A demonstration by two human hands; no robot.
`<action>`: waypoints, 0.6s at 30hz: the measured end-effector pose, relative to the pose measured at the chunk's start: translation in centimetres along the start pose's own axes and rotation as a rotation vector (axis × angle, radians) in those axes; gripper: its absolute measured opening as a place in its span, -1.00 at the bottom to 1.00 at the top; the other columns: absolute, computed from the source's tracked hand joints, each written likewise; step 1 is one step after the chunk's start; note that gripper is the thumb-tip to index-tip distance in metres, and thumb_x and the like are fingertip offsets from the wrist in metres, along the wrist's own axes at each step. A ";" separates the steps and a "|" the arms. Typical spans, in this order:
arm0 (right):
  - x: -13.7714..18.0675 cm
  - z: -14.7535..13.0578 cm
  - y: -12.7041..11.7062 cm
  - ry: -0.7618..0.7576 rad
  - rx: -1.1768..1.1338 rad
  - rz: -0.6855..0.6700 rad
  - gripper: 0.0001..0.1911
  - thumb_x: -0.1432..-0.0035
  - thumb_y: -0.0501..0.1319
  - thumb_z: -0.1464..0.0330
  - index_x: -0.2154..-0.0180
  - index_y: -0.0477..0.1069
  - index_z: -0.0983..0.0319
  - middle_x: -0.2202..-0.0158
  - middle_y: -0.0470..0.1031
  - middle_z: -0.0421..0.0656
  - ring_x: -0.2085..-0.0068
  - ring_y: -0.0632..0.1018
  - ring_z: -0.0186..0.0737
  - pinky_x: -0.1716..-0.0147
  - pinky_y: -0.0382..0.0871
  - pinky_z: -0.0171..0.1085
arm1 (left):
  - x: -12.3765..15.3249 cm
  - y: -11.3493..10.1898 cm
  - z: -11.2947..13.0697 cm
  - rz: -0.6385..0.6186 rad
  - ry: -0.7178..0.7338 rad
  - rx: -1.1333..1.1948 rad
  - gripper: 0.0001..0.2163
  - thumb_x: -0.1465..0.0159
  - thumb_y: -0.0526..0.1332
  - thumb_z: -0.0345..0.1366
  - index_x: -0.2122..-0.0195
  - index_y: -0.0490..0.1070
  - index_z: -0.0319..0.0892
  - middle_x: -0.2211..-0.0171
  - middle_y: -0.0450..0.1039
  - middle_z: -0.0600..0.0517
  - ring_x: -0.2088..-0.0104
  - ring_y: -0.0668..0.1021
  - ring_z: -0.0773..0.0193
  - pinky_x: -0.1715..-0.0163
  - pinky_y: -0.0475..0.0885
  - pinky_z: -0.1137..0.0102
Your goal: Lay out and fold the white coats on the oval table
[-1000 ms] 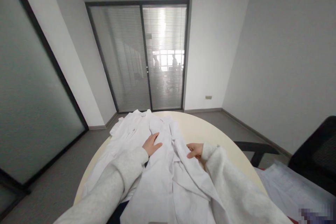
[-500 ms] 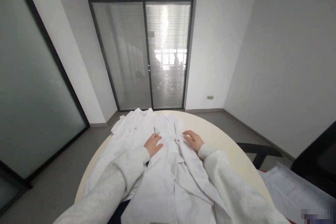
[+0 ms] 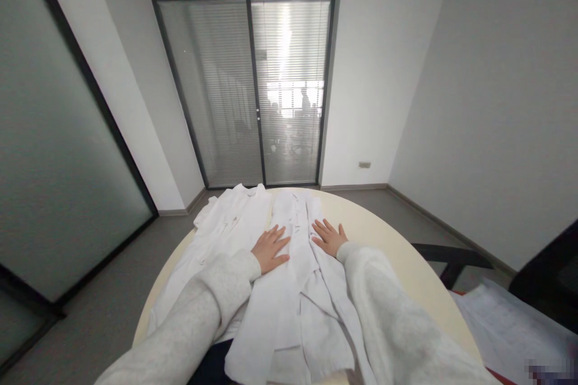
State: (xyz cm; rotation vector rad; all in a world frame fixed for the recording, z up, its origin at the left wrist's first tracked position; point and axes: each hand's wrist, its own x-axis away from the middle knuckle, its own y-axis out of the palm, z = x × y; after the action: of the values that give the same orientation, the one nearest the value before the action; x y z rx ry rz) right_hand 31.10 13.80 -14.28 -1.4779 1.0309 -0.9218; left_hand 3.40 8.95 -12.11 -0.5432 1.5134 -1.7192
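Observation:
A white garment (image 3: 289,289), like a lab coat, lies spread along a round cream table (image 3: 383,252), its far end toward the glass doors. My left hand (image 3: 270,248) rests flat on the cloth with fingers spread. My right hand (image 3: 329,236) lies flat on the cloth's right side, fingers apart, a hand's width from the left. Both arms wear light grey sleeves. Neither hand grips anything.
A black chair (image 3: 546,277) stands at the right, with its armrest (image 3: 451,255) near the table edge. White papers (image 3: 501,325) lie at lower right. Sliding glass doors with blinds (image 3: 253,90) close the far wall. Grey floor surrounds the table; a glass partition (image 3: 49,150) runs along the left.
My right hand let go of the cloth fold, moved forward and left, and now lies flat. The left hand spread its fingers. The garment's right flap lies smoother and narrower.

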 end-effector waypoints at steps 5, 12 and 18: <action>0.2 0.1 0.2 -0.019 0.009 0.027 -0.33 -0.13 -0.30 -0.08 -0.23 -0.18 0.00 -0.28 -0.21 -0.28 -0.26 -0.18 -0.03 -0.07 -0.37 0.30 | 0.5 0.2 0.5 -0.190 0.081 0.019 -0.48 -0.24 -0.07 0.07 -0.21 -0.06 0.11 -0.24 -0.05 0.06 -0.22 0.04 0.09 -0.11 -0.04 -0.04; 0.3 0.4 0.3 -0.038 -0.027 0.133 -0.32 -0.14 -0.19 -0.04 -0.24 -0.22 0.03 -0.29 -0.22 -0.17 -0.26 -0.17 0.03 -0.04 -0.28 0.32 | 0.5 -0.3 0.6 -0.070 -0.007 -0.069 -0.42 -0.24 -0.09 0.06 -0.23 -0.07 -0.07 -0.26 -0.14 -0.05 -0.25 -0.09 0.10 -0.14 -0.13 0.00; 1.4 -0.1 0.0 -0.227 -0.070 0.192 -0.44 -0.13 -0.09 0.00 -0.15 0.09 -0.04 -0.21 0.08 -0.12 -0.21 0.05 0.03 -0.08 -0.17 0.21 | 0.7 -0.3 0.8 -0.121 0.080 -0.012 -0.47 -0.24 -0.06 0.05 -0.21 -0.01 0.03 -0.24 -0.05 -0.03 -0.23 0.00 0.08 -0.13 -0.06 0.03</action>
State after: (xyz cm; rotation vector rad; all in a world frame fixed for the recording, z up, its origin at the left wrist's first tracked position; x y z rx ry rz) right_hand 31.42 12.45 -14.18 -1.4740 1.0233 -0.5734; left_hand 3.44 7.90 -11.74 -0.5888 1.5752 -1.8451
